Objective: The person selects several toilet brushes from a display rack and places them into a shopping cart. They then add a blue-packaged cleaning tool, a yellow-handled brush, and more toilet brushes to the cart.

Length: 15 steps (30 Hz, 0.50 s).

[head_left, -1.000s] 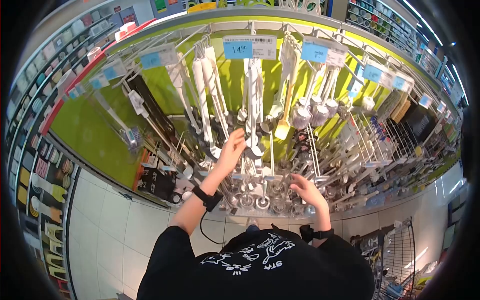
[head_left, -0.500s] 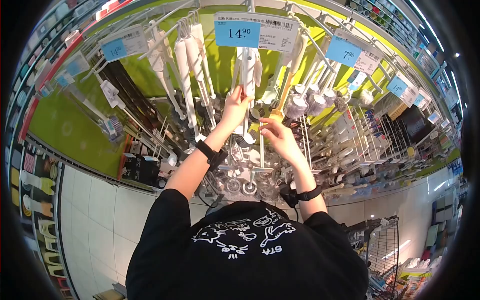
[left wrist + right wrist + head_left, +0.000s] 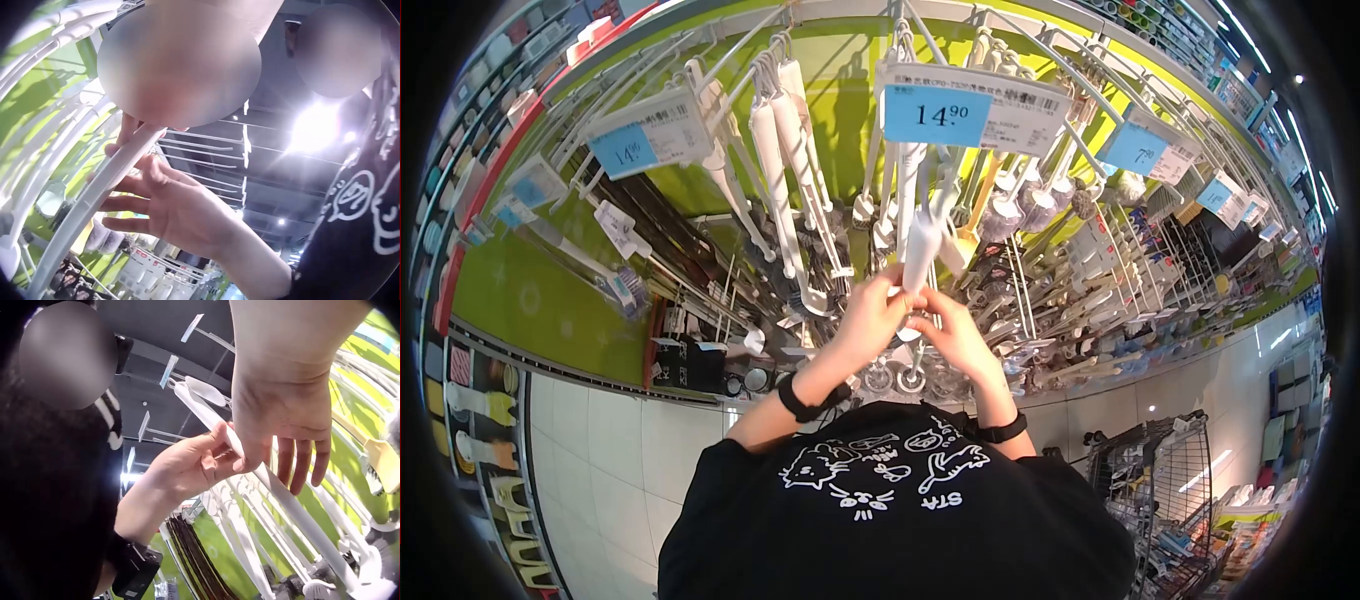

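Observation:
A long white-handled brush slants between both hands in front of the rack. In the right wrist view its hanging loop is at the upper end and its white head at the lower right, partly cut off. My left hand pinches the handle between thumb and fingers. Close beside it, my right hand has thumb and forefinger on the same handle, its other fingers extended, as the right wrist view shows. In the left wrist view the white handle crosses in front of the right hand's fingers, and a blur covers the left hand.
Similar white-handled brushes hang on hooks to the left. A price tag juts out above the hands. More utensils hang along the green-backed rack to the right. A black wire cart stands at the lower right.
The left hand reached in among the hanging brushes and took hold of one by its handle. It came toward the body, and the right hand moved in beside the left one.

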### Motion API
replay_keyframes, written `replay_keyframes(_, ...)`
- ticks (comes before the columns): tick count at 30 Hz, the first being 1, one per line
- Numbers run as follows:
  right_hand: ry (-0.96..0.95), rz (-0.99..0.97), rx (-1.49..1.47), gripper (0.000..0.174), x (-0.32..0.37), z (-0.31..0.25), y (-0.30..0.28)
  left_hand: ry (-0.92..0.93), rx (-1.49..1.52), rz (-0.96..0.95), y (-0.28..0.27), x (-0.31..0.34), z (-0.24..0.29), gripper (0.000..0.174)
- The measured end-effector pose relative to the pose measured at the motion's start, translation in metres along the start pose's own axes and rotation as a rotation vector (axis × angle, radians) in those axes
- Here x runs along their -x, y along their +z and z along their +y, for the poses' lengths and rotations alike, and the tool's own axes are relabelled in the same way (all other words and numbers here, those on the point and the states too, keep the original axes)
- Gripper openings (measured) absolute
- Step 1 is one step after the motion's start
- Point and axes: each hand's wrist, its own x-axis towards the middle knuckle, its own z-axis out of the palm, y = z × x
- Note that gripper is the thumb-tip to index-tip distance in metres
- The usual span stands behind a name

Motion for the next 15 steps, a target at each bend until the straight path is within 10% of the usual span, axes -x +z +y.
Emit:
replay_keyframes(7, -0.109, 0.008, 0.144, 0.026, 0.031, -0.018, 0.005, 0.421, -0.081, -0.302, -0.018, 0.030, 0.018, 0.034)
replay_keyframes(11, 0.066, 0.079, -0.101, 0.028, 0.054, 0.000, 0.008, 0.266, 0.380, -0.458, -0.025, 0.000, -0.008, 0.030)
replay_keyframes(15, 0.062, 0.190, -0.167, 0.018, 0.082, -0.007, 0.000, 0.225, 0.290, 0.012, -0.029, -0.057, -0.060, 0.029)
